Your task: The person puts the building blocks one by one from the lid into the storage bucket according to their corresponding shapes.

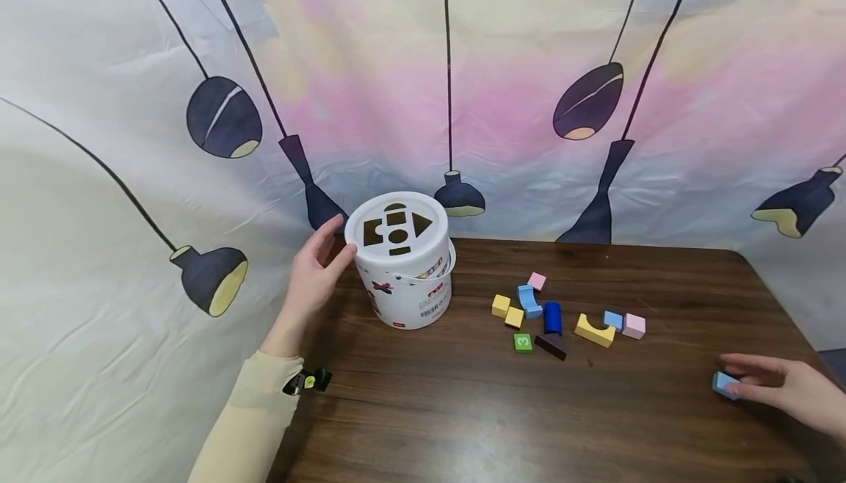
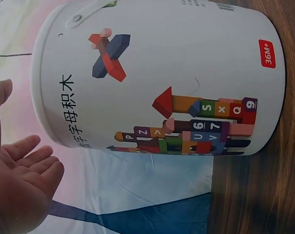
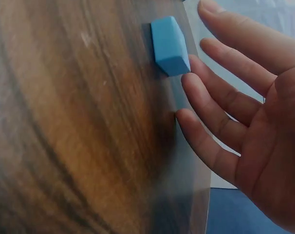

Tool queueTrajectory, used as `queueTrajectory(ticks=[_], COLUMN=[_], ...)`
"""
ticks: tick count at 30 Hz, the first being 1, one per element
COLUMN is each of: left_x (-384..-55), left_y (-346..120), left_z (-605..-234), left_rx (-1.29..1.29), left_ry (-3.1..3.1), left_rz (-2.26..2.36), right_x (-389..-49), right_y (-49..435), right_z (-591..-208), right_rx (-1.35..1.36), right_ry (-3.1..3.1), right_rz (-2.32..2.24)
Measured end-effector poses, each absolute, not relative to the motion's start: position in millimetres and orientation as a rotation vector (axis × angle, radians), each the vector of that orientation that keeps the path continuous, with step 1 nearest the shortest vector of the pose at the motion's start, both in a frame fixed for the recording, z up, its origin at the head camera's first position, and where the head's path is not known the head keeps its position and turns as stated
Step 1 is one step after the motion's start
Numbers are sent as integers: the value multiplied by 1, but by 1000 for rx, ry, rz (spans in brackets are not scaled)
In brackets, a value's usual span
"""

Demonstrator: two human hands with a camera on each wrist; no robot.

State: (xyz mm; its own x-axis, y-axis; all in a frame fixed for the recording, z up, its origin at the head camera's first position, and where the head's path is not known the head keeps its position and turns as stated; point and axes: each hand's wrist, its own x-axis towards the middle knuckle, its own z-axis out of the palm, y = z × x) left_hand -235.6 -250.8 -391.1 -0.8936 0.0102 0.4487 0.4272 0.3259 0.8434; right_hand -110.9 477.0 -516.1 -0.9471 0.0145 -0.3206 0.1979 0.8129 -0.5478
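Observation:
A white bucket (image 1: pixel 405 288) stands upright, its lid (image 1: pixel 423 244) cut with variously shaped holes. At the left side of its rim is my left hand (image 1: pixel 313 266), with thumb and fingers spread and not wrapped around the bucket. The left wrist view shows this hand (image 2: pixel 26 175) beside the lid end of the bucket (image 2: pixel 152 83), whose side bears printed block pictures. Far to the right, my right hand (image 1: pixel 786 387) is at a light blue block (image 1: pixel 725 385) on the table. In the right wrist view, its fingers are loosely extended beside the blue block (image 3: pixel 169 46), not curled round it.
Between bucket and right hand lie several blocks on the wooden table (image 1: pixel 476 409): a yellow arch (image 1: pixel 594 331), a blue cylinder (image 1: pixel 552 318), a light blue curved block (image 1: pixel 528 301), a green numbered block (image 1: pixel 523 343), and a dark triangular block (image 1: pixel 551 345). A lamp-patterned cloth (image 1: pixel 396 64) hangs behind.

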Motion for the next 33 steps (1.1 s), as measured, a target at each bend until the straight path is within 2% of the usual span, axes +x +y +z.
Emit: queueTrajectory(ticks=[10,33], left_x=[-241,-246], left_y=[-243,-252], left_z=[-393,-388], left_rx=[-474,-377], left_ry=[-2323,-2538], left_rz=[-1505,-1273], right_x=[-102,-98], right_y=[482,470], right_z=[-525,-522], right_rx=[191,160], right_ry=[2671,2787], right_rz=[-870,-808])
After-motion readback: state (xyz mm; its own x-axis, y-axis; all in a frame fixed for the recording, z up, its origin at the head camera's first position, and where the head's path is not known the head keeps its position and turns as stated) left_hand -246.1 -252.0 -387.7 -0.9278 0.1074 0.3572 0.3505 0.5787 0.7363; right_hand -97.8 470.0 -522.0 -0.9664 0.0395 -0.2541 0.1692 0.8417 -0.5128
